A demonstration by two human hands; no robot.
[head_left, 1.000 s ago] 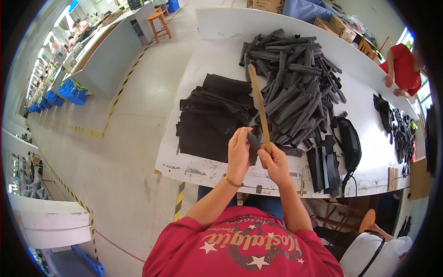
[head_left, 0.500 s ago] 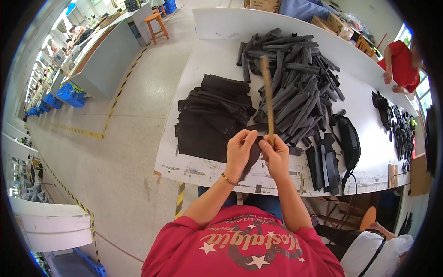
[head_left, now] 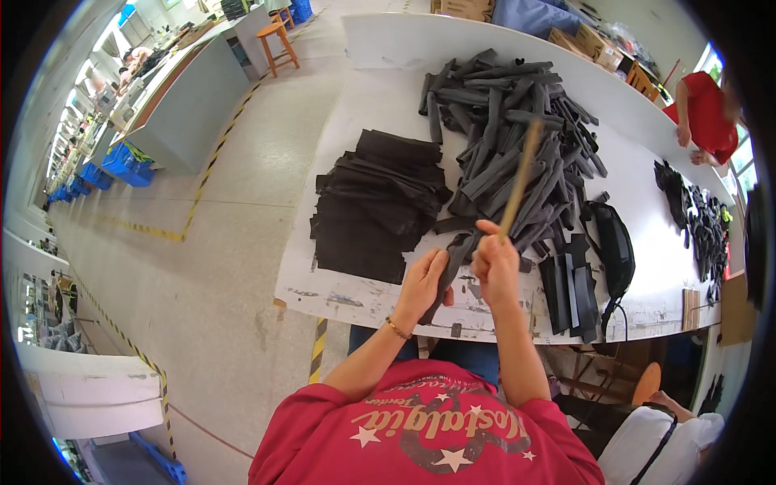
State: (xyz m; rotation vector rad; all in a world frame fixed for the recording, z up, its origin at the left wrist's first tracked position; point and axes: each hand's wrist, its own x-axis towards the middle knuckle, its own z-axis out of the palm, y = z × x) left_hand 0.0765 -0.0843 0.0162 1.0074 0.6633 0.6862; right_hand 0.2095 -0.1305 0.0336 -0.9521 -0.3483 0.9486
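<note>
Left hand (head_left: 423, 282) clasps a dark fabric strip (head_left: 455, 257), right hand (head_left: 496, 264) a thin stick (head_left: 520, 182); seemingly mid-shaping, next calling for steady alignment.

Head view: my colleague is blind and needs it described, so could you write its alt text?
A person's left hand grips a dark strip and the right hand holds a tilted stick at a white table. On it lie flat dark sheets at left and a heap of dark rolls to their right.
</note>
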